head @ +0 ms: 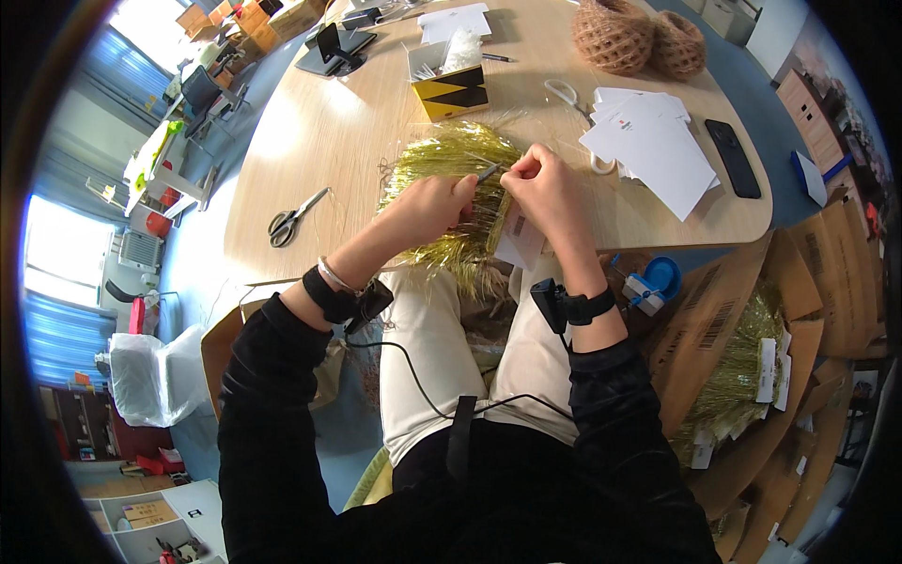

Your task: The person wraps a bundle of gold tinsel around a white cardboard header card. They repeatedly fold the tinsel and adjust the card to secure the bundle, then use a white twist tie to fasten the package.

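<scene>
A bundle of gold tinsel strands (pixel 451 151) lies at the near edge of the wooden table (pixel 282 162), partly under both hands. My left hand (pixel 437 204) is closed around a slim grey tool, whose tip points towards my right fingers; its kind cannot be told. My right hand (pixel 539 180) pinches with thumb and forefinger at the bundle's right side, but what lies between the fingertips is too small to tell. Below that hand a white card tag (pixel 520 240) with a printed code hangs at the bundle. Scissors with dark handles (pixel 285 224) lie on the left.
A yellow and black box (pixel 451 95) stands beyond the tinsel. White cards (pixel 652 144) partly cover white-handled scissors (pixel 564 92), near a black phone (pixel 733 158). Balls of brown twine (pixel 613 39) sit at the far right. An open carton (pixel 697 345) with more tinsel stands beside the right arm.
</scene>
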{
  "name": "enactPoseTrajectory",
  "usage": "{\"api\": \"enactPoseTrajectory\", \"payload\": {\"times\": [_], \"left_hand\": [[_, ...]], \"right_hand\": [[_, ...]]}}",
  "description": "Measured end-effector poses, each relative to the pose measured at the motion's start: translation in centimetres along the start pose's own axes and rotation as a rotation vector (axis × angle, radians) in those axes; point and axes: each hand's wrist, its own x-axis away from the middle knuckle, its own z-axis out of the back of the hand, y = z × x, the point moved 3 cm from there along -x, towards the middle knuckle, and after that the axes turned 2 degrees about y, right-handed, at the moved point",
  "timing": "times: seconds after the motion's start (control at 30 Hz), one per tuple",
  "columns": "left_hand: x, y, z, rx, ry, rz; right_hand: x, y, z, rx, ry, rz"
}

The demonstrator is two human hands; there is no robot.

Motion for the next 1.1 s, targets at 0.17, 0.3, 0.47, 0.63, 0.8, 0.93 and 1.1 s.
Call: {"api": "enactPoseTrajectory", "payload": {"times": [0.17,0.3,0.47,0.63,0.8,0.93,1.1], "left_hand": [[0.5,0.2,0.3,-0.017,0.117,0.055],[0.8,-0.4,0.4,-0.107,0.071,-0.043],[0.3,0.1,0.1,-0.144,0.121,-0.150],[2.6,0.9,2.1,0.584,-0.060,0.475],[8.0,3.4,2.8,0.739,-0.131,0.486],[8.3,4.5,1.3,0.720,-0.276,0.501],[7.6,5.1,0.8,0.732,-0.211,0.486]], "right_hand": [[-0.5,1.2,-0.7,-0.013,-0.011,0.022],[-0.4,1.5,-0.9,-0.023,-0.024,0.009],[-0.1,1.0,-0.4,0.041,-0.017,0.001],[0.4,0.2,0.6,-0.108,-0.012,0.063],[3.9,-0.2,1.6,-0.135,-0.024,0.246],[5.0,-0.5,0.4,-0.028,-0.074,0.260],[4.9,-0.7,0.1,0.016,-0.085,0.248]]}}
